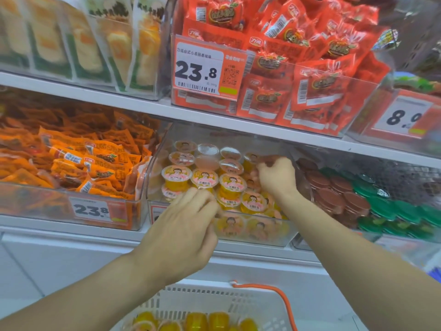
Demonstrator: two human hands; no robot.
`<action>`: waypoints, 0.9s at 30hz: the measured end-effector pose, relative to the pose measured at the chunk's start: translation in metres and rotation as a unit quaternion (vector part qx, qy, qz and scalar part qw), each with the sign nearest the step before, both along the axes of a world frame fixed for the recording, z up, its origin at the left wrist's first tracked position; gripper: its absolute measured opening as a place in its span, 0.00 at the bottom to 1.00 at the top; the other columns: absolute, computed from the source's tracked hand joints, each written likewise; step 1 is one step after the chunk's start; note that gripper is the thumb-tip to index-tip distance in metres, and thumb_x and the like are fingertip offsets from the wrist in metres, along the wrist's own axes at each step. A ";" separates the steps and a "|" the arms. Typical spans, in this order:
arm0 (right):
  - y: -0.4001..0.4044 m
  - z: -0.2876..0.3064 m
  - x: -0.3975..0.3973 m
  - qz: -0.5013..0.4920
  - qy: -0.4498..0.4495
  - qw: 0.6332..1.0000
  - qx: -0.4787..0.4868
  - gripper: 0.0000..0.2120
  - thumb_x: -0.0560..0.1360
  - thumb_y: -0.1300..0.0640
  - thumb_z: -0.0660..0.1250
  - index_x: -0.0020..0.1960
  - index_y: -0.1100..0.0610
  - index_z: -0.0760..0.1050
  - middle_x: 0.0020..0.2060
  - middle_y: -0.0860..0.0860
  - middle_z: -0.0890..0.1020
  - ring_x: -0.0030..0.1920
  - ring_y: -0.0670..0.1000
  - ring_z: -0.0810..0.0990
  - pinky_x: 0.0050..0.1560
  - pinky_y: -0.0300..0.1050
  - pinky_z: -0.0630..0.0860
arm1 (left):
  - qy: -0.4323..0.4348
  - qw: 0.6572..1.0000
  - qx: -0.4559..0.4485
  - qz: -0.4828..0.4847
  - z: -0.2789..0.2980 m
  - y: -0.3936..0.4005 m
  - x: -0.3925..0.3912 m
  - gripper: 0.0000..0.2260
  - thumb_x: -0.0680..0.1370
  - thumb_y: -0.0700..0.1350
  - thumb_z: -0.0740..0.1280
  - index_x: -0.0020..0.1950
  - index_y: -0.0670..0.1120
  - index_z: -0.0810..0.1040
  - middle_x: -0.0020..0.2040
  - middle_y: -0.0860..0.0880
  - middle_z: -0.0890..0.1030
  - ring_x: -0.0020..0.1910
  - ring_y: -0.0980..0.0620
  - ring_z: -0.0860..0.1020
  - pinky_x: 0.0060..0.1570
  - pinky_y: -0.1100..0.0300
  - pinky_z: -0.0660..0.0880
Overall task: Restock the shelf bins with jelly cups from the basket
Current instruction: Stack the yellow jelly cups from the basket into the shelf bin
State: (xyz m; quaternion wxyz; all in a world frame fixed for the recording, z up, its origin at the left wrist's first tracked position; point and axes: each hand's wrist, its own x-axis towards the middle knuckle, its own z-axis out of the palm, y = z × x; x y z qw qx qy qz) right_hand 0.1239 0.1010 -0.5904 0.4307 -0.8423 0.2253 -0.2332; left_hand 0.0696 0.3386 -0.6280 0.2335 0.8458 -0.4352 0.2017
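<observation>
Both hands reach into a clear shelf bin [152, 168] of jelly cups [232, 185], the left hand [183, 225] with fingers curled at the front cups, the right hand [276, 175] pinching one deep inside, where crowded stacks could topple; more wait in the basket [250, 299] below.

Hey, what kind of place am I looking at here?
Most likely a snack aisle in a shop: price tag clipped to clear shelf bins, red packets heaped above, and a bin of jelly cups being filled from a shopping basket.
</observation>
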 end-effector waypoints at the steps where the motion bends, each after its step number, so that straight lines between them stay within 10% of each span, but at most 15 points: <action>1: 0.014 -0.001 -0.016 0.033 -0.040 0.999 0.011 0.07 0.79 0.57 0.64 0.47 0.57 0.81 0.33 0.51 0.85 0.35 0.50 0.84 0.41 0.49 0.82 | 0.029 0.999 -0.006 -0.013 0.003 0.000 -0.004 0.07 0.74 0.44 0.60 0.48 0.49 0.75 0.46 0.53 0.75 0.46 0.51 0.73 0.45 0.56 0.71; 4: 0.053 -0.014 -0.058 0.112 -0.099 0.988 -0.047 0.06 0.78 0.54 0.67 0.42 0.49 0.79 0.28 0.50 0.81 0.31 0.46 0.79 0.37 0.44 0.76 | 0.162 0.980 0.118 0.004 0.000 -0.002 -0.017 0.09 0.75 0.47 0.57 0.50 0.51 0.75 0.46 0.54 0.79 0.45 0.50 0.76 0.43 0.53 0.74; 11: 0.108 -0.109 -0.108 0.280 -0.030 0.956 -0.080 0.15 0.81 0.52 0.63 0.35 0.48 0.70 0.23 0.49 0.72 0.28 0.51 0.71 0.32 0.48 0.66 | 0.395 0.777 0.486 0.061 -0.095 0.023 -0.011 0.16 0.83 0.48 0.57 0.68 0.44 0.74 0.68 0.45 0.75 0.63 0.45 0.75 0.63 0.54 0.70; 14: 0.108 -0.182 -0.120 0.332 0.156 0.917 -0.155 0.10 0.80 0.50 0.61 0.42 0.51 0.74 0.31 0.49 0.80 0.36 0.53 0.79 0.38 0.49 0.74 | 0.409 0.778 0.458 0.135 -0.148 0.038 -0.010 0.19 0.82 0.46 0.59 0.73 0.46 0.69 0.71 0.44 0.73 0.68 0.44 0.72 0.67 0.55 0.69; 16: 0.095 -0.225 -0.128 0.389 0.348 0.824 -0.221 0.12 0.79 0.48 0.61 0.50 0.55 0.77 0.41 0.54 0.82 0.44 0.57 0.81 0.45 0.50 0.78 | 0.435 0.790 0.375 0.213 -0.182 0.043 -0.016 0.21 0.80 0.48 0.62 0.73 0.45 0.67 0.71 0.42 0.72 0.68 0.43 0.73 0.65 0.50 0.71; 19: 0.066 -0.261 -0.141 0.454 0.530 0.667 -0.260 0.16 0.77 0.48 0.63 0.36 0.57 0.71 0.33 0.52 0.72 0.33 0.51 0.71 0.35 0.46 0.73 | 0.478 0.782 0.308 0.254 -0.230 0.042 -0.030 0.30 0.80 0.51 0.63 0.79 0.45 0.56 0.76 0.42 0.62 0.73 0.40 0.66 0.69 0.47 0.65; 23: 0.042 -0.286 -0.141 0.396 0.543 0.704 -0.231 0.13 0.79 0.53 0.62 0.37 0.55 0.68 0.37 0.52 0.74 0.40 0.53 0.73 0.38 0.45 0.66 | 0.476 0.781 0.300 0.270 -0.285 0.040 -0.029 0.37 0.77 0.51 0.65 0.81 0.50 0.50 0.79 0.46 0.57 0.76 0.40 0.60 0.73 0.44 0.58; 27: 0.052 -0.305 -0.128 0.386 0.527 0.727 -0.212 0.11 0.78 0.54 0.61 0.38 0.54 0.73 0.38 0.53 0.80 0.43 0.55 0.79 0.40 0.44 0.70 | 0.425 0.809 0.293 0.283 -0.306 0.041 -0.023 0.22 0.80 0.41 0.61 0.74 0.48 0.64 0.74 0.45 0.66 0.71 0.42 0.67 0.70 0.49 0.65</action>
